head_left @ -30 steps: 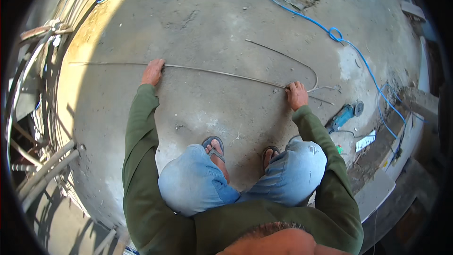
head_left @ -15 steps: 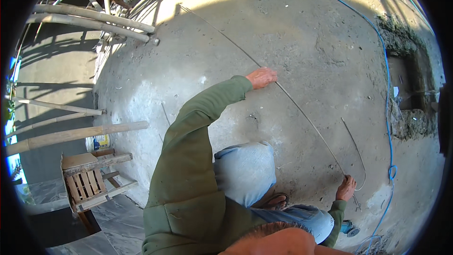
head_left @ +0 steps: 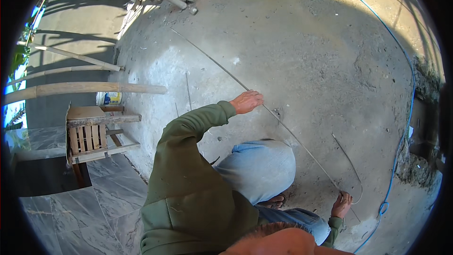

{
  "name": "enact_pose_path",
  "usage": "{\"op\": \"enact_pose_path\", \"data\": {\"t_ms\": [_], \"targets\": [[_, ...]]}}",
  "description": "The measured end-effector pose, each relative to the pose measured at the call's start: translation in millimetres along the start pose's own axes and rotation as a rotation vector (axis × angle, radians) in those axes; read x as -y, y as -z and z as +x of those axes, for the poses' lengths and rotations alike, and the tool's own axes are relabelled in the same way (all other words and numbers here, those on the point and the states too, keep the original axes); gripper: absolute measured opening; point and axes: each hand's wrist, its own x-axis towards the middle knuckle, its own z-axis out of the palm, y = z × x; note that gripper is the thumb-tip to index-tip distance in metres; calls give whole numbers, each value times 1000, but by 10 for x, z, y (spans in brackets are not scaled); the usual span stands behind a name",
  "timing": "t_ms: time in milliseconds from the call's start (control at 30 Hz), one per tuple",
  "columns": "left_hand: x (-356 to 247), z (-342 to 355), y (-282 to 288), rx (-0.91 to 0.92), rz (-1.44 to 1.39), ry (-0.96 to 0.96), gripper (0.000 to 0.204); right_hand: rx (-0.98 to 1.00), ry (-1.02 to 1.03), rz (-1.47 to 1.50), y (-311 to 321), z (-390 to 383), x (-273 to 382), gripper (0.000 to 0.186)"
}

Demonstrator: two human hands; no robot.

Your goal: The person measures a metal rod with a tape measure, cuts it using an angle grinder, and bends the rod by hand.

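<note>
A long thin metal rod [head_left: 302,144] runs slantwise across the view, from the upper left to the lower right. My left hand [head_left: 247,101] is closed on it near its middle, arm stretched out in a green sleeve. Near the lower right end, my right hand [head_left: 341,204] has its fingers wrapped round the same rod. A short tip of it shows beyond that hand. Close by my right hand lies a shorter bent wire rod [head_left: 349,160] with a hooked end. Two more thin rods, one plainly visible [head_left: 188,92], lie left of my left arm.
Rough concrete floor [head_left: 321,75] spreads around me. A blue cable [head_left: 413,94] with a small loop curves along the right, beside a broken pit edge [head_left: 417,167]. At left are bamboo poles [head_left: 94,88], a white bucket [head_left: 109,98], a wooden stand [head_left: 87,137] and grey tiles [head_left: 118,198].
The whole view has shifted, and the blue power tool at lower right has left it. My left hand sits lower and further left in the picture. Both hands still hold the rod.
</note>
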Motion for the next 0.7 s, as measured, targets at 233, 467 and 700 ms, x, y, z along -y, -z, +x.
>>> {"op": "enact_pose_path", "data": {"t_ms": [233,467,700], "targets": [[587,-551,-429,-41,32,206,25,76,253,91,-242,734,466,11],[798,-552,-790,-113,-4,301,17,171,271,84,-607,1033,469,14],[760,-400,-906,-61,-35,319,21,170,197,65,-815,911,276,15]]}}
